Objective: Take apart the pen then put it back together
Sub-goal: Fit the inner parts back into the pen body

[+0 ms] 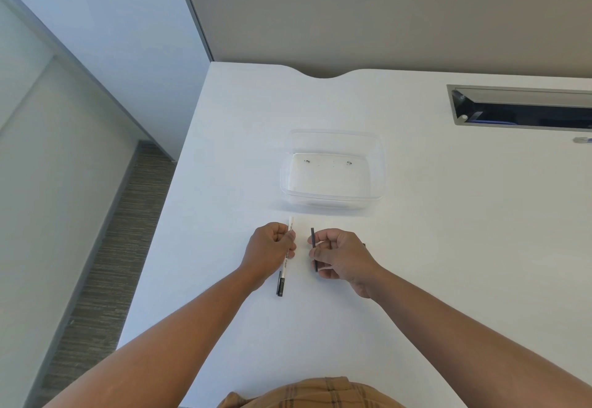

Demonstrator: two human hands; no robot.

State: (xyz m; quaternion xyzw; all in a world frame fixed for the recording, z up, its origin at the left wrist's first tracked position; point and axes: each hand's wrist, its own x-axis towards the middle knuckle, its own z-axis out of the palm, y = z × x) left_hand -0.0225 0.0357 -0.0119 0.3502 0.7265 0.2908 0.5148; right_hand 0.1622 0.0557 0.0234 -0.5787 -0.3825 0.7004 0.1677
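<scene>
My left hand [272, 249] grips a white pen barrel [286, 266] with black print. Its black end with a clip [280, 286] points toward me and its white tip points toward the container. My right hand [339, 255] pinches a thin black pen part [313, 241], held roughly upright and apart from the barrel. Both hands hover just above the white table [416, 247], a short gap between them.
A clear plastic container [331, 199] stands just beyond my hands, with a few tiny dark bits inside. A metal cable slot [519, 106] is set into the table at the far right, with a blue pen [581, 140] near it. The table's left edge drops to the floor.
</scene>
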